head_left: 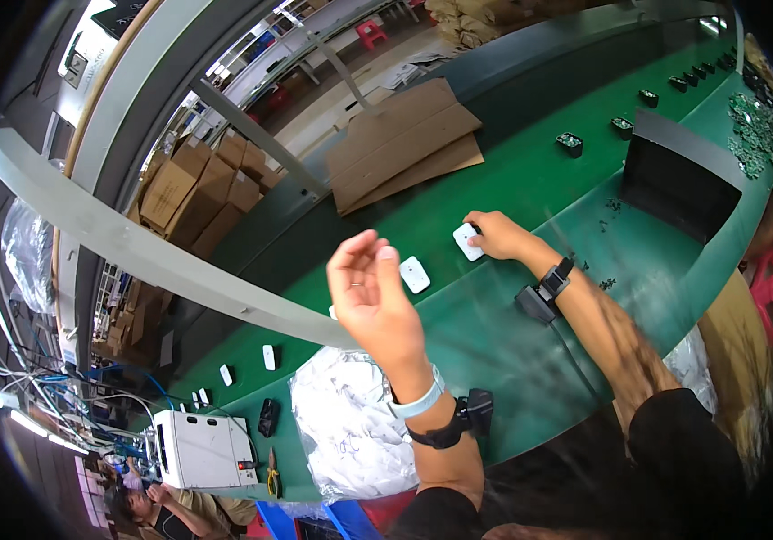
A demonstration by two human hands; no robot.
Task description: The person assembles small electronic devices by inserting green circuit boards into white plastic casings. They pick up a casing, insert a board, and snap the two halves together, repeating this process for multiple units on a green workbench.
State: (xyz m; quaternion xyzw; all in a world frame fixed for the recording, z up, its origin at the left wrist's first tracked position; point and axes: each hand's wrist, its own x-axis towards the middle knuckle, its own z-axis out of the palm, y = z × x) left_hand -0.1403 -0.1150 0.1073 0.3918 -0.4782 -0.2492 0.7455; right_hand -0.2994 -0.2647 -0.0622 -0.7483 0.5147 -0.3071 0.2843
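Note:
My right hand grips a small white rounded-square plastic device at its right edge, on or just over the green belt. Raised in front of me is my left hand, palm turned up, fingers loosely bent and apart from the thumb, with nothing in it. A second white device lies on the belt between my two hands. Part of another white piece shows behind the left hand, mostly hidden. Below my left hand, a clear bag of white parts rests on the green bench.
Black housings with circuit boards line the belt at far right, past a black box and a heap of green boards. White devices, pliers and a white machine are at left. A grey post crosses overhead; flat cardboard lies behind.

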